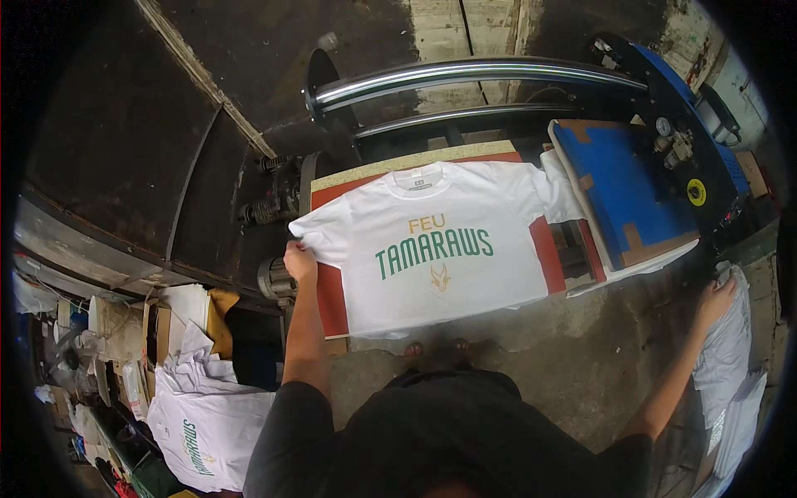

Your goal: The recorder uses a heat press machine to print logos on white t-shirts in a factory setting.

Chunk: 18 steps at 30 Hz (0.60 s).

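- White T-shirt [440, 249], green and gold chest print, spread flat on red press platen [332, 303].
- Left hand [300, 261] pinching shirt's sleeve edge.
- Right hand [717, 297] resting on stacked white shirts [726, 357]; grip unclear.

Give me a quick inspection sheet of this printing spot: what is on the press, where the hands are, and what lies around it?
Surface: red press bed, mostly covered.
Job's things: white printed T-shirt lies flat on the bed, front side up, one sleeve over the bed's right edge.
Clutter: pile of white shirts at lower left; cardboard and papers beside it.
Fingers: left hand grips the shirt's left sleeve edge; right hand rests on a stack of white cloth at right.
Cables: nothing seen.
Surroundings: blue heat plate swung right, chrome rails behind, bare concrete floor.
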Motion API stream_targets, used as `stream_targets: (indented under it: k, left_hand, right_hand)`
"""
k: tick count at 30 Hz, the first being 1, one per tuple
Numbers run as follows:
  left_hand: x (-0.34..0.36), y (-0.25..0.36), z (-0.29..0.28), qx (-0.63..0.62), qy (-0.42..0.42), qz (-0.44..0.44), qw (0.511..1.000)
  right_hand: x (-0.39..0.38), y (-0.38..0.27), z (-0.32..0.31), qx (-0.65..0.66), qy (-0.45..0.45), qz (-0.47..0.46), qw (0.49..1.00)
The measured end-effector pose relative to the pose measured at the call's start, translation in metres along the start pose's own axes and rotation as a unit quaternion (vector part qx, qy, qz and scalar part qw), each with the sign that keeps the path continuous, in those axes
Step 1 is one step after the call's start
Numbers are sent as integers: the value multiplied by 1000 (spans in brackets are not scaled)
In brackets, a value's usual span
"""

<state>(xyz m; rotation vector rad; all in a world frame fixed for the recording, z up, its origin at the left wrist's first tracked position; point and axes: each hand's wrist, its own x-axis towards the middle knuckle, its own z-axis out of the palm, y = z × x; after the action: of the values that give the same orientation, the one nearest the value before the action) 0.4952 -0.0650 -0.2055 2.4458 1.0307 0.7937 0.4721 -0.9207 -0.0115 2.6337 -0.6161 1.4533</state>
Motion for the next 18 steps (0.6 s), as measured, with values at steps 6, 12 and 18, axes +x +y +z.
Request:
stream_targets:
  k: [6,12,18]
  left_hand:
    - [-40,13,-18,69,34,12,997]
    - [-150,108,0,-46,-145,287,946]
    - [-220,149,-1,24,-259,376,889]
  right_hand:
    - [31,94,62,-80,-132,-62,986]
    - [39,116,103,107,-283,22,953]
    - [55,98,92,-12,-110,-144,983]
